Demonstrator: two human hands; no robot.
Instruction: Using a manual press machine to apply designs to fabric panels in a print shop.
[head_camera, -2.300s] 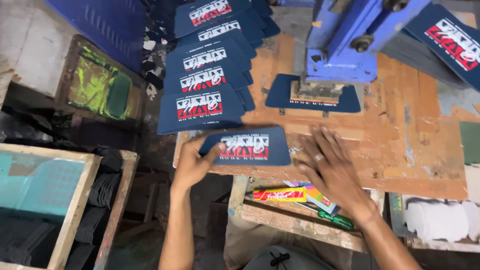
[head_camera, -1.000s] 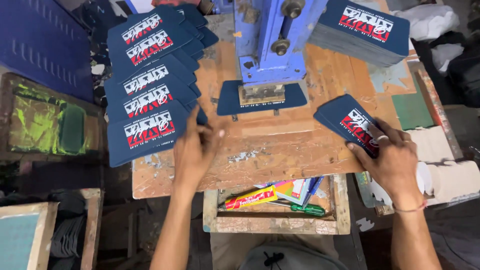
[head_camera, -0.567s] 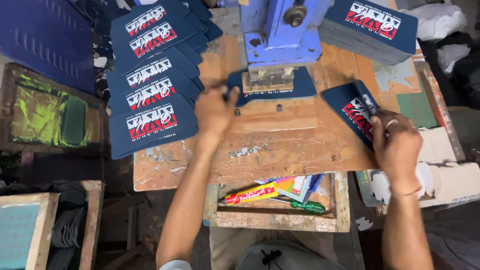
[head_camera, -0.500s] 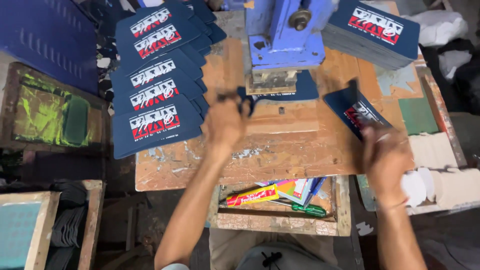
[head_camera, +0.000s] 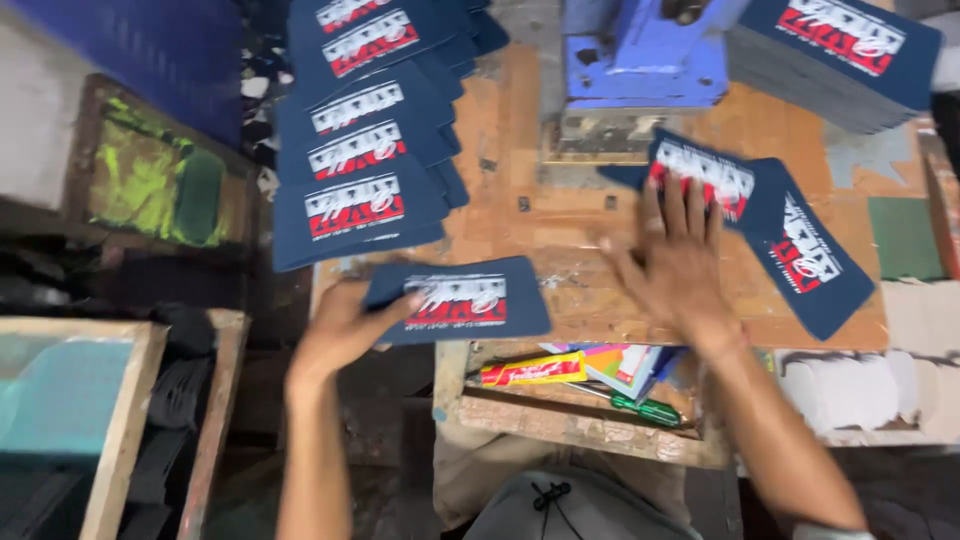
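**Op:** Since half a second ago, both hands have swapped jobs as I see it: the left hand (head_camera: 340, 325) has dropped from the press to lower centre-left, and it now carries a flat navy-blue rectangular printed piece with rounded corners (head_camera: 460, 300). The right hand (head_camera: 675, 262), which was gripping a blue piece at the right edge, now lies flat on another one.

**Desk:** How are the fingers set?

**Op:** Left fingers are curled round the short left end of the held piece, pinching it; it hangs level over the near edge of the worn, scratched wooden bench (head_camera: 520, 215). Right fingers are spread wide and pressed down on a second navy piece with a red-and-white print (head_camera: 705, 170), just below the blue-painted metal press (head_camera: 640, 55) at upper centre.

**Desk:** What lies around them?

**Op:** Just right of that hand, a third navy piece (head_camera: 815, 265) lies skewed, its corner past the bench edge. Upper left, a fanned, overlapping row of the same printed pieces (head_camera: 365, 140). Upper right, a thick squared stack of them (head_camera: 840, 50). Below the bench, an open wooden drawer (head_camera: 570, 425) holds a red-and-yellow tube (head_camera: 520, 372) and a green-handled screwdriver (head_camera: 640, 405). Far left, a wood-framed screen stained green and yellow (head_camera: 150, 175).
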